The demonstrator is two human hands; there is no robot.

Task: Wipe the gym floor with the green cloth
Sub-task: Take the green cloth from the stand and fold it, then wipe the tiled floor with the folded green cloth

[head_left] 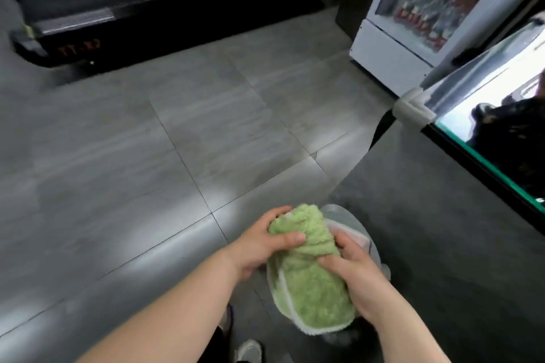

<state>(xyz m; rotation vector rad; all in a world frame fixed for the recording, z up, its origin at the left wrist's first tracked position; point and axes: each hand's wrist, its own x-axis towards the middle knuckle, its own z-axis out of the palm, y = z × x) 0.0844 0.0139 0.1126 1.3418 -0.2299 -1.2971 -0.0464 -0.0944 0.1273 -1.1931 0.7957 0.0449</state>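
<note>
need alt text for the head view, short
The left hand and right hand grip a bunched green cloth above the grey tiled floor. A black gym machine stands ahead, a drinks fridge at upper right.

Item 1: green cloth (pixel 312 289). Fluffy pile, white stitched edge, bunched into a loose roll. I see it held above the ground, gripped by the left hand (pixel 259 244) and right hand (pixel 356 277), lower end flaring open.

Item 2: gym floor (pixel 147 156). Large grey tiles, thin dark joints, faint sheen.
</note>
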